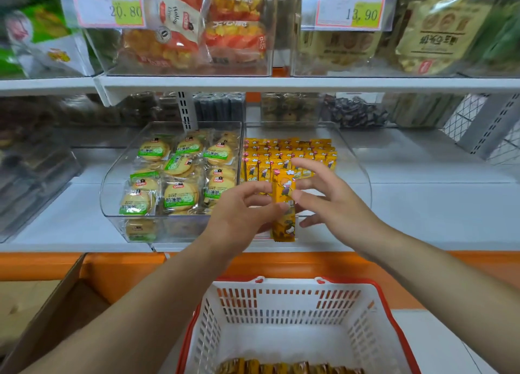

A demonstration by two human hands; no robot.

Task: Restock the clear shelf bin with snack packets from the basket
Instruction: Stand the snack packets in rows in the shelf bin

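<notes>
**A:** Where is the packet?

**B:** The yellow snack packet (284,187) stands upright between both hands at the front of the clear shelf bin (363,173). The stocked rows (287,148) are at 12 o'clock from it.

**A:** And the grip?

**B:** The left hand (239,207) pinches the packet, thumb on its face and fingers behind. The right hand (332,202) is spread wide with straight fingers. Its thumb only touches the packet's right edge, so it grips nothing.

**A:** How should it go in?

**B:** I'd carry it toward 12 o'clock and set it upright against the front row, printed face forward. The spread hand could steady its neighbours so none topple. Keep it clear of the biscuit packs (180,193) at 9 o'clock.

**A:** Is this the last 1?

**B:** No. The basket (281,311) at 6 o'clock shows more packets (287,366).
</notes>
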